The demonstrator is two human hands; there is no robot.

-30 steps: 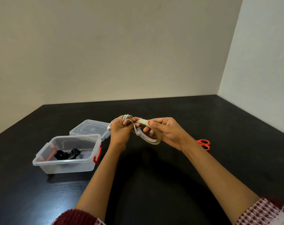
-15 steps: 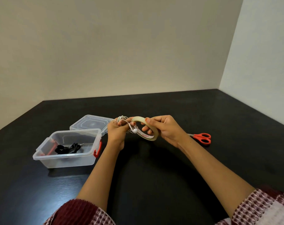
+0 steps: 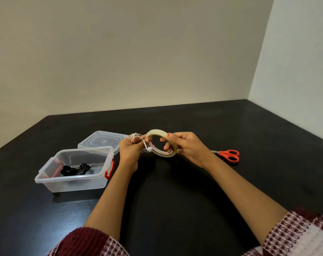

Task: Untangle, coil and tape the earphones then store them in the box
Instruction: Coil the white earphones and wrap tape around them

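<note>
My left hand (image 3: 128, 152) grips a coil of white earphones (image 3: 136, 136), with one earbud (image 3: 149, 149) hanging by its thumb side. My right hand (image 3: 186, 147) holds a beige roll of tape (image 3: 161, 143) upright, fingers through its hole, right beside the coil. Both hands hover above the black table (image 3: 175, 191). The clear plastic box (image 3: 72, 174) with red latches stands open at the left, and a bundle of black earphones (image 3: 75, 169) lies inside it.
The box's clear lid (image 3: 101, 140) lies flat behind the box. Red-handled scissors (image 3: 229, 155) rest on the table just right of my right hand. Walls close off the table at the back and right.
The tape roll has tilted up so its hole faces me more, and both hands have shifted slightly. The scissors show more from behind my right wrist.
</note>
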